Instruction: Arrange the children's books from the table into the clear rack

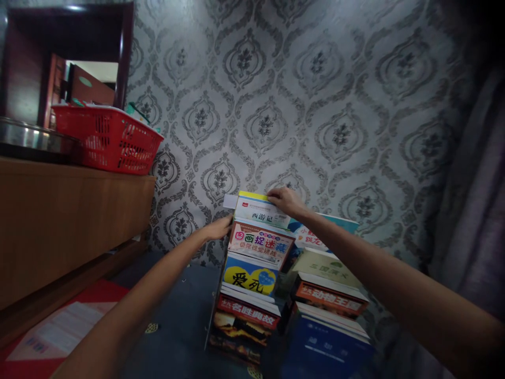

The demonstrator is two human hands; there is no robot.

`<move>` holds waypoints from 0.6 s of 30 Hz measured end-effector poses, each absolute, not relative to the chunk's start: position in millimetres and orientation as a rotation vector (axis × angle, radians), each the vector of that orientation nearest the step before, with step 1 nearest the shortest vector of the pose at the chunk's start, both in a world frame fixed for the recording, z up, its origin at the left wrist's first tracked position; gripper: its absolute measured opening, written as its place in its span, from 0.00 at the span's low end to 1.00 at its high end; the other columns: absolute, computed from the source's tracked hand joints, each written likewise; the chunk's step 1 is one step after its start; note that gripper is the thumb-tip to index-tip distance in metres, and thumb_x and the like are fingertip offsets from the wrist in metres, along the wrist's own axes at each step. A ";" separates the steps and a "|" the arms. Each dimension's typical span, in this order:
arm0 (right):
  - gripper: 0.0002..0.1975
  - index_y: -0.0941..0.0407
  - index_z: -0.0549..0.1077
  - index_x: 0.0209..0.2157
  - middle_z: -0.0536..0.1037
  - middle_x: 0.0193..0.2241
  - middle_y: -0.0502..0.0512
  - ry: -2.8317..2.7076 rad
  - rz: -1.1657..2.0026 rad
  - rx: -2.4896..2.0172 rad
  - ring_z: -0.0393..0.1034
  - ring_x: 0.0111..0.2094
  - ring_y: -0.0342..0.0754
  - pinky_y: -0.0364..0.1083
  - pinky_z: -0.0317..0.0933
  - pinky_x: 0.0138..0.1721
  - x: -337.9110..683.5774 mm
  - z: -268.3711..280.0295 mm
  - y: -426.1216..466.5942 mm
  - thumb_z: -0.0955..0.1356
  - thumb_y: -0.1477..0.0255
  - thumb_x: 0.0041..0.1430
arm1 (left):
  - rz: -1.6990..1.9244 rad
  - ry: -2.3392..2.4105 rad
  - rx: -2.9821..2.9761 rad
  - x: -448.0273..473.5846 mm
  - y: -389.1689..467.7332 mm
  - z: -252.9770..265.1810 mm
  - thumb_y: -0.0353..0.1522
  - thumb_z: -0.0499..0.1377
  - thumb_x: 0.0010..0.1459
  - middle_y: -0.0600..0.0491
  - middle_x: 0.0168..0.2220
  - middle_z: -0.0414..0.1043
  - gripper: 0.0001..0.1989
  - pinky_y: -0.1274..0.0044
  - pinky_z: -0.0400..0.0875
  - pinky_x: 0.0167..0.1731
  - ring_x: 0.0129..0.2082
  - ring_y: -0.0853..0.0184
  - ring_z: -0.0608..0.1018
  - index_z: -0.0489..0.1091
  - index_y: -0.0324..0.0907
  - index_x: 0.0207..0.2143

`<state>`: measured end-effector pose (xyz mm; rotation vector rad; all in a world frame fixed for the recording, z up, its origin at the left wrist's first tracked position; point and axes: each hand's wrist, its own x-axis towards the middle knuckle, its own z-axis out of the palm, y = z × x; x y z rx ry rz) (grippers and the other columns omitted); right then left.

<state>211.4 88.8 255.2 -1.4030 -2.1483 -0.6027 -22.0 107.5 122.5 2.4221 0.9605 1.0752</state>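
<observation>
Two rows of upright books with Chinese titles stand one behind another before me. At the back of the left row is a white book with a yellow top edge (258, 210). My right hand (286, 200) is closed on this book's top right corner. Beside the row's left edge is my left hand (220, 228), its fingertips hidden behind the books. Nearer stand a picture-puzzle book (260, 243), a blue and yellow book (249, 276) and a dark book with a red title band (244, 326). A white sheet or book edge (230, 201) sticks out on the left.
The right row holds a blue book (327, 350), an orange-banded book (331, 298) and a pale green book (327, 269). At left, a red basket (108, 138) and a metal pan (33, 138) sit on a wooden cabinet (71, 226). Patterned wallpaper rises behind; a curtain (473, 200) hangs right.
</observation>
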 end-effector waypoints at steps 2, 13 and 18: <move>0.14 0.59 0.80 0.41 0.82 0.35 0.57 -2.137 -0.601 -1.405 0.74 0.36 0.49 0.43 0.63 0.38 212.4 253.2 87.4 0.64 0.73 0.60 | 1.036 0.978 2.419 -21.3 104.3 123.7 0.29 0.50 0.62 0.40 0.53 0.73 0.22 0.72 0.77 0.35 0.40 0.60 0.79 0.60 0.37 0.58; 0.15 0.57 0.79 0.42 0.78 0.44 0.63 -2.081 -0.881 -1.336 0.69 0.48 0.54 0.46 0.60 0.44 187.4 240.1 48.7 0.61 0.70 0.65 | 1.047 1.014 2.451 -20.5 97.5 124.8 0.28 0.50 0.60 0.42 0.51 0.74 0.22 0.68 0.74 0.47 0.47 0.58 0.77 0.60 0.36 0.58; 0.15 0.58 0.81 0.40 0.81 0.40 0.63 -2.134 -0.800 -1.446 0.74 0.40 0.55 0.46 0.60 0.36 172.8 244.2 48.5 0.62 0.72 0.63 | 1.078 1.021 2.436 -18.4 104.6 122.6 0.28 0.49 0.61 0.38 0.49 0.74 0.18 0.67 0.74 0.45 0.44 0.58 0.77 0.62 0.33 0.54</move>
